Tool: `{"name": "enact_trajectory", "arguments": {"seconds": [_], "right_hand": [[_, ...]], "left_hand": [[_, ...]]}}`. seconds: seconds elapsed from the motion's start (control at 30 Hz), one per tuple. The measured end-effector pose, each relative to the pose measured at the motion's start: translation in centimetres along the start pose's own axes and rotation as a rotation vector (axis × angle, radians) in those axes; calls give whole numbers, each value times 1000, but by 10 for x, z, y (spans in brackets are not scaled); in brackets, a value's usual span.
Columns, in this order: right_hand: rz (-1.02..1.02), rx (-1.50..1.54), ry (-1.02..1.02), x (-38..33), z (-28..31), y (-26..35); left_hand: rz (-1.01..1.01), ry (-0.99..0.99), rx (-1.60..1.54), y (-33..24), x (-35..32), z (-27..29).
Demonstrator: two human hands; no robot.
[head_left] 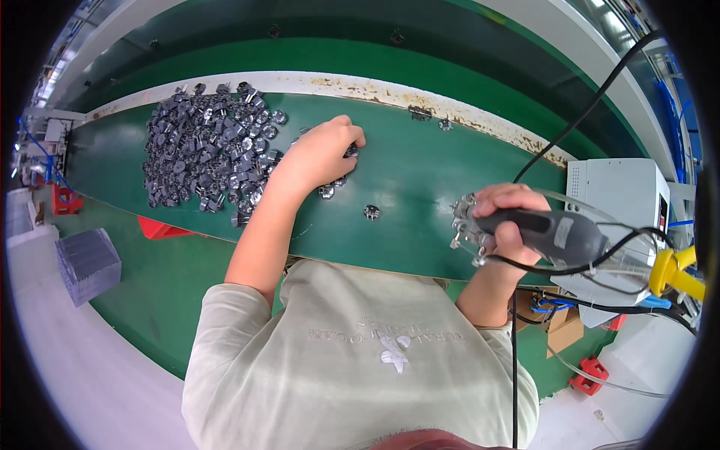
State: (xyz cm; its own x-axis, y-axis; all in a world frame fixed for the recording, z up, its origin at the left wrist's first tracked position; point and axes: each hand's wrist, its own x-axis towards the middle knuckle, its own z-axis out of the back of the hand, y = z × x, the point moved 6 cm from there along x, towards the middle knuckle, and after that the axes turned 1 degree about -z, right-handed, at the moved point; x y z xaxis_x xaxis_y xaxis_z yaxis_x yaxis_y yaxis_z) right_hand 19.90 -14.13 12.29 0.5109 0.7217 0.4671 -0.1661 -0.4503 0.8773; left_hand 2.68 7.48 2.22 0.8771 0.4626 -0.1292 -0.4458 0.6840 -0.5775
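My left hand [321, 156] rests low over the green tabletop, just right of a big heap of small black-and-clear parts [212, 142]. Its fingers are curled round one such small dark part [351, 151], mostly hidden by them. More parts lie close under the wrist, among them one [327, 192]. A single part [372, 212] sits apart, between my two hands. Raised at the right, my right hand [512, 214] grips a dark grey corded handheld power tool [559, 234]. Several shiny metal fittings [466, 229] sit at the tool's head, which points left.
A white box-shaped machine [616, 196] stands at the table's right end, near a yellow holder [675, 273]. A black cable [577, 120] and clear tubing run beside the tool. Along the far edge runs a worn white rail [360, 86]. Red stools [591, 375] stand below.
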Motion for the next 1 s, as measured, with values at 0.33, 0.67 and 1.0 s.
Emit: {"name": "enact_trajectory", "arguments": {"seconds": [0.33,0.67,1.0], "right_hand": [[28,295,188,12,-14,-4],[66,297,159,15,-27,-19],[75,238,195,18,-32,-23]], "left_hand": [[-369,-120,-252,-43,10,-27],[-377,-29,-113,-48,9,-53],[-387,-38,-134,-45,11,-53]]}}
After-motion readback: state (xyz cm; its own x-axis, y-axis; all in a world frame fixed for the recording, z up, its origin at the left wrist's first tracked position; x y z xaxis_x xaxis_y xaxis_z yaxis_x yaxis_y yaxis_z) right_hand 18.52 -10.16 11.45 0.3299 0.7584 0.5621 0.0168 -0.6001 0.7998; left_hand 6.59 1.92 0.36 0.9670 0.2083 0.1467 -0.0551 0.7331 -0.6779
